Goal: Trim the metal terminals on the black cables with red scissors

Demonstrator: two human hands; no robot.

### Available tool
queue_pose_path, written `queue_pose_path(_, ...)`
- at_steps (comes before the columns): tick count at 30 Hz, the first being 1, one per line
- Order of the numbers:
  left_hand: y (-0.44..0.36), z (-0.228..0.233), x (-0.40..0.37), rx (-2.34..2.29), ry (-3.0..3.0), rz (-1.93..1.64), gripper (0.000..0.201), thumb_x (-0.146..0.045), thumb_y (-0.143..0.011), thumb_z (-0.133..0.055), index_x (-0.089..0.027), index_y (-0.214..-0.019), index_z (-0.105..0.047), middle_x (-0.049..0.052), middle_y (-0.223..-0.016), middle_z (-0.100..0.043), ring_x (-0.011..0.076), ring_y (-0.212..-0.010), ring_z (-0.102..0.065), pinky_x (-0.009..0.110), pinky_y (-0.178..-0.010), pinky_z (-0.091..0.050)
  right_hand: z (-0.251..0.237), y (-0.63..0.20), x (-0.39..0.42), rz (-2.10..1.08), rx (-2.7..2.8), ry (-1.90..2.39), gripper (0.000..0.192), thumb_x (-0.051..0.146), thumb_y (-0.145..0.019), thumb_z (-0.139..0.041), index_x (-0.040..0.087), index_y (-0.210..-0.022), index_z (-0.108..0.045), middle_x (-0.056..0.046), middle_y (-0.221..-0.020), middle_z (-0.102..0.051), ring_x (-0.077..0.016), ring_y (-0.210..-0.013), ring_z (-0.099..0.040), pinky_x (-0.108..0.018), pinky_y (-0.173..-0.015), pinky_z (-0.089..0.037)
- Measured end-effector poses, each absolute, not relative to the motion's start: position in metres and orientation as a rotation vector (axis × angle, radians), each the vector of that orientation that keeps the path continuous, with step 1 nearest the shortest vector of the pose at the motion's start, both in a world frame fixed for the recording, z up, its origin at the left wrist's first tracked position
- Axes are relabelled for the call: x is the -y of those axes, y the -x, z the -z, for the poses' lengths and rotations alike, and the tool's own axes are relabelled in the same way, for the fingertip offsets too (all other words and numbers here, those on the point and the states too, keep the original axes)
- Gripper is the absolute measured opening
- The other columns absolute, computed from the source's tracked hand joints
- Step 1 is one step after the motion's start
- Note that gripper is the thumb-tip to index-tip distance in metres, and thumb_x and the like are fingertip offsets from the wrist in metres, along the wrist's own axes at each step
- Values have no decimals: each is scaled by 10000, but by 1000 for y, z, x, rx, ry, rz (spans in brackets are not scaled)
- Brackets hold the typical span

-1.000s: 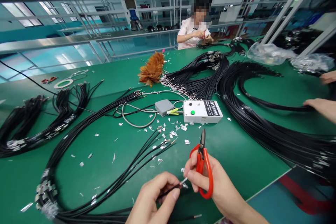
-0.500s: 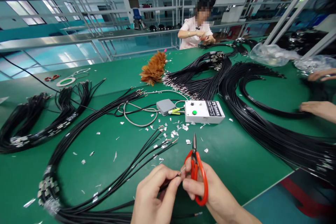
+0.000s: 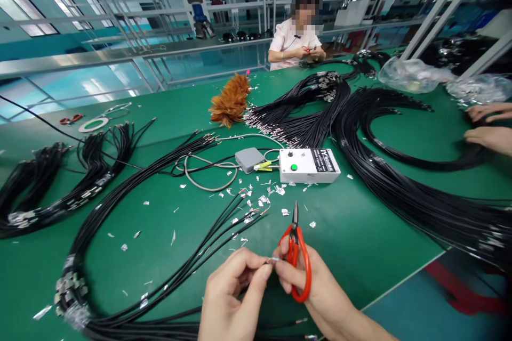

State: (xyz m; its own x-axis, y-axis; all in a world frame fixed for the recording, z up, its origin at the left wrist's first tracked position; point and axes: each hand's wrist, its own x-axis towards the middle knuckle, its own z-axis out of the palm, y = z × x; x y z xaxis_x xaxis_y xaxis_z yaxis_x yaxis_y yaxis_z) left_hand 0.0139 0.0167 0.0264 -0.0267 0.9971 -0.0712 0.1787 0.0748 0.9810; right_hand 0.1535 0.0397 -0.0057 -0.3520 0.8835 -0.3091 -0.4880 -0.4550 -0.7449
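A thin black wire [image 3: 256,269] was pinched at its silvery tip between the fingertips of the left hand [image 3: 232,293] and the right hand [image 3: 308,290], just above the green worktop [image 3: 360,234], while red scissors [image 3: 296,258] were looped closed in the right hand.

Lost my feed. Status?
Left hand pinching black cable end. Right hand holds red scissors, blades shut. Foil scraps ahead.

A single head-worn camera looks forward and down across the green worktable [image 3: 360,234], close above the person's left hand [image 3: 230,298] and right hand [image 3: 316,293] at the bottom edge, with a co-worker [image 3: 296,37] opposite.
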Motion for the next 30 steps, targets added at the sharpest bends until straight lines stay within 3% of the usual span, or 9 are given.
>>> queue_pose_path(20,-21,-35,-12,-1460,-1236,-1055,166,-284,-808,-610,-185,-678,-638,-20,-567,-503,130,-532,-439,233,-512,-359,-10,-159,-53,-2035,646,737,303,267,-694,-793,181,-852,-550,20,-756,-619,-36,-494,-463,-178,-491,-311)
queue_pose_path(30,-15,-31,-12,-1305,-827,-893,352,-496,-783,-632,-144,-789,-623,-41,-489,-502,42,-405,-264,191,-409,-142,8,-154,-46,-2124,393,735,330,243,-673,-811,171,-849,-542,54,-665,-553,-28,-491,-426,-161,-507,-315)
